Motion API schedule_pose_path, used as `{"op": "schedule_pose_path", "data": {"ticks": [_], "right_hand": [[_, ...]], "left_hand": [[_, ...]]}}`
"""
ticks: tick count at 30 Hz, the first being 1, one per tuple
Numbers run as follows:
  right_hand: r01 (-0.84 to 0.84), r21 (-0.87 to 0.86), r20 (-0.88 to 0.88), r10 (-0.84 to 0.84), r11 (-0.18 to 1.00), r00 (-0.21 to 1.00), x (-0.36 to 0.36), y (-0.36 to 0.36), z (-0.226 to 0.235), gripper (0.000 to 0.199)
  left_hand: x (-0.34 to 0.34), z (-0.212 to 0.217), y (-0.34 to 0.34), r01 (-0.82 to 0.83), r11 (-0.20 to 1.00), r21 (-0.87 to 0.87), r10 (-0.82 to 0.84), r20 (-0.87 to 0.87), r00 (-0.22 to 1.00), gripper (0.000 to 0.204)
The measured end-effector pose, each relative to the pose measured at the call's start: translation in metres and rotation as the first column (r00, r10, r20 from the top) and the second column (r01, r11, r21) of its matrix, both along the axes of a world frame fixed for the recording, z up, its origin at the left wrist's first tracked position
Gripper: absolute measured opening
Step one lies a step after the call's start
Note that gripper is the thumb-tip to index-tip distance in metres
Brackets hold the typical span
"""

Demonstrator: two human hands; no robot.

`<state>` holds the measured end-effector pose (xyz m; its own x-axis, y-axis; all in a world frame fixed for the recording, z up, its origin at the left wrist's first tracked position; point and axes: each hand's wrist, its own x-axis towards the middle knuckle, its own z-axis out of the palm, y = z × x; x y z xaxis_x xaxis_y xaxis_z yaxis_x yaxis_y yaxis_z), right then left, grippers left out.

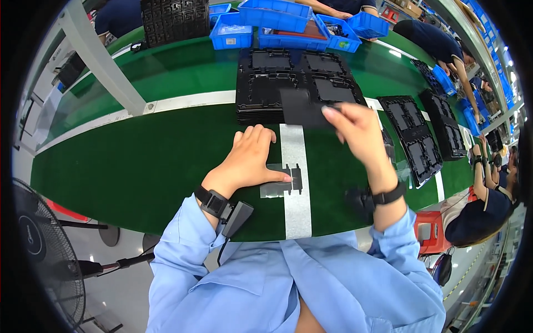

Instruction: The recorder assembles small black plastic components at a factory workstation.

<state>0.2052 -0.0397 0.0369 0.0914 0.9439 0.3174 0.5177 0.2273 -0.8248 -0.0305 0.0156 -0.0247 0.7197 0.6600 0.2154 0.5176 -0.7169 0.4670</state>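
Note:
Pinched at its right corner between thumb and fingers of my right hand (355,129) is a thin, flat black sheet (301,111). It hangs raised over the near edge of a stack of black moulded trays (260,105). My left hand (249,160) rests on the green tabletop with its fingers spread. Its thumb presses on a small flat black part (296,176) with notched ends, which lies across a white strip (298,219). A piece of clear film (271,190) extends from the left of that part; the thumb partly covers both.
Blue bins (232,32) stand behind the tray stack. At the right are another black tray (412,136) and a further stack (442,122). A metal post (102,61) rises at the left, with a fan (47,250) below. Other people work at the far side and right.

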Motion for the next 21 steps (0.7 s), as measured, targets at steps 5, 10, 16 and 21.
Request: {"op": "schedule_pose_path", "data": {"ticks": [5, 10, 16, 21], "right_hand": [[-0.082, -0.294, -0.501, -0.081, 0.952, 0.862, -0.004, -0.025, -0.032, 0.026], [-0.254, -0.208, -0.563, 0.097, 0.945, 0.821, 0.008, -0.018, -0.031, 0.021], [-0.284, -0.168, -0.569, 0.143, 0.944, 0.810, 0.005, -0.023, -0.035, 0.020], [-0.256, -0.190, -0.597, 0.095, 0.948, 0.797, 0.002, -0.029, -0.043, 0.018]], "left_hand": [[-0.003, 0.021, 0.008, 0.056, 0.989, -0.136, -0.041, 0.108, 0.993, 0.089], [0.024, 0.039, 0.000, 0.355, 0.824, -0.441, 0.029, 0.658, 0.752, 0.076], [0.034, 0.036, -0.008, 0.298, 0.822, -0.486, 0.114, 0.653, 0.749, 0.051], [0.031, 0.024, -0.004, 0.300, 0.866, -0.401, 0.036, 0.648, 0.761, 0.048]]}}
